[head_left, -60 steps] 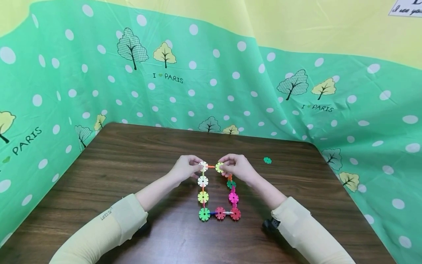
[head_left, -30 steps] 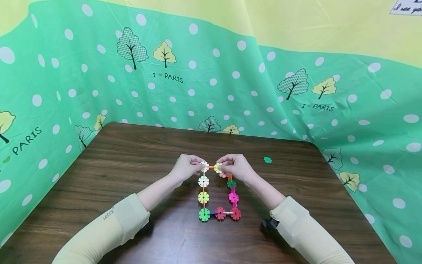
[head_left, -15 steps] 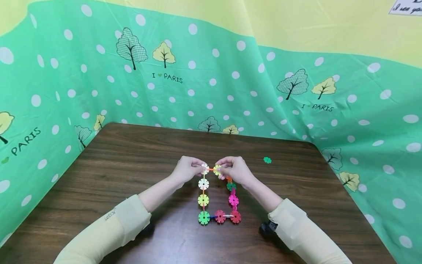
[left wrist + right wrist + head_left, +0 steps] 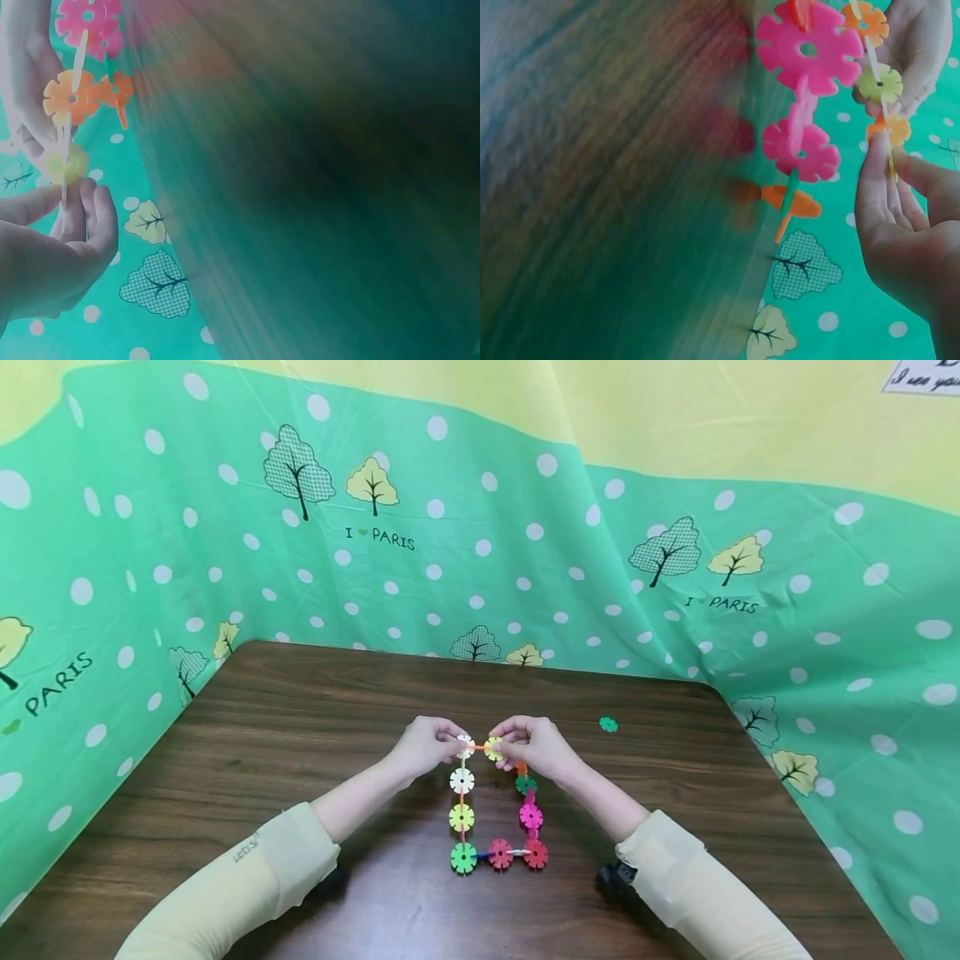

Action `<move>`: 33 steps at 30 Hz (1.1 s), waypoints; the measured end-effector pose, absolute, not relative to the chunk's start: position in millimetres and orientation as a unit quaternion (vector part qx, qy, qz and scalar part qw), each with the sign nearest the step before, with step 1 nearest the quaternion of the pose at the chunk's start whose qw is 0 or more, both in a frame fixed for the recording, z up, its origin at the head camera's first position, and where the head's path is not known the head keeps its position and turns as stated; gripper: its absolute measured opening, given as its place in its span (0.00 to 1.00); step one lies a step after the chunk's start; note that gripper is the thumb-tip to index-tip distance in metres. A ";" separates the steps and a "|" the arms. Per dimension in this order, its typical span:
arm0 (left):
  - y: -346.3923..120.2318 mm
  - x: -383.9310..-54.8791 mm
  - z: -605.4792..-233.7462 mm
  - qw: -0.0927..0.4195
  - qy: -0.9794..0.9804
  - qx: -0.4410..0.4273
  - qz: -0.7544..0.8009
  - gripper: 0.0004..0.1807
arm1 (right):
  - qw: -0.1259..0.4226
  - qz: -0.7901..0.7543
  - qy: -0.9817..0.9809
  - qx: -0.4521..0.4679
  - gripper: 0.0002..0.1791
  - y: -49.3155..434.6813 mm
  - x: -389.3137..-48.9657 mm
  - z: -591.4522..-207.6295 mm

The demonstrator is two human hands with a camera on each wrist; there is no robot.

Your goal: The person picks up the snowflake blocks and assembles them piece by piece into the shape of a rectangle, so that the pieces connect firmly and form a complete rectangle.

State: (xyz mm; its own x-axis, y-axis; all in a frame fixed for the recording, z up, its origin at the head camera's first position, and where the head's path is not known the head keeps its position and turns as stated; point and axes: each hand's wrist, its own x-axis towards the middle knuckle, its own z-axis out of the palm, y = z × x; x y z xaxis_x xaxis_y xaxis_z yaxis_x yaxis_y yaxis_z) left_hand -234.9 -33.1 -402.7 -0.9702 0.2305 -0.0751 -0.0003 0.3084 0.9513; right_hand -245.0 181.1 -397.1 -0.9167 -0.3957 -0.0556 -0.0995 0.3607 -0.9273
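Observation:
In the head view, notched plastic snowflake discs are linked into a rectangular frame over the table. My left hand (image 4: 427,750) pinches the white disc (image 4: 466,746) at the far left corner. My right hand (image 4: 536,748) pinches a yellow disc (image 4: 492,747) beside it, and an orange disc (image 4: 479,747) shows edge-on between the two. Down the left side run another white disc (image 4: 462,781), a yellow one and a green corner disc (image 4: 463,858). Red discs (image 4: 500,855) form the near side; pink (image 4: 531,816) and dark green ones climb the right. My right hand covers the far right corner.
A loose green disc (image 4: 608,724) lies on the brown wooden table (image 4: 337,693), right of my right hand. Behind the table hangs a green and yellow cloth (image 4: 480,547) with printed trees. Black wrist devices (image 4: 617,878) show under the sleeves.
Both hands have drawn slightly closer together, bringing the white and yellow discs nearer each other. Their pinches are kept, and the loose green disc has stayed put.

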 end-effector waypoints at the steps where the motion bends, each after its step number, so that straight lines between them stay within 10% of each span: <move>1: -33.7 -234.9 -402.6 0.102 0.807 0.071 0.577 0.06 | 0.139 -0.546 0.811 -0.157 0.14 182.5 -244.7 -396.4; 33: -47.5 -232.3 -399.2 0.092 0.794 0.143 0.584 0.14 | -0.056 -0.302 0.911 -0.274 0.19 280.6 -257.4 -369.5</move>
State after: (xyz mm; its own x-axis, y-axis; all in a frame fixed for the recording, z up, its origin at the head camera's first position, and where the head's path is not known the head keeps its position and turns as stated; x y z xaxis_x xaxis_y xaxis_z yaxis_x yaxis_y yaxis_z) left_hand -232.3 -47.5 -399.2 -0.9422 0.3345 0.0203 0.1192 0.2779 0.9532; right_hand -257.4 280.6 -369.5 -0.8436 -0.4660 0.2668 -0.5331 0.6677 -0.5195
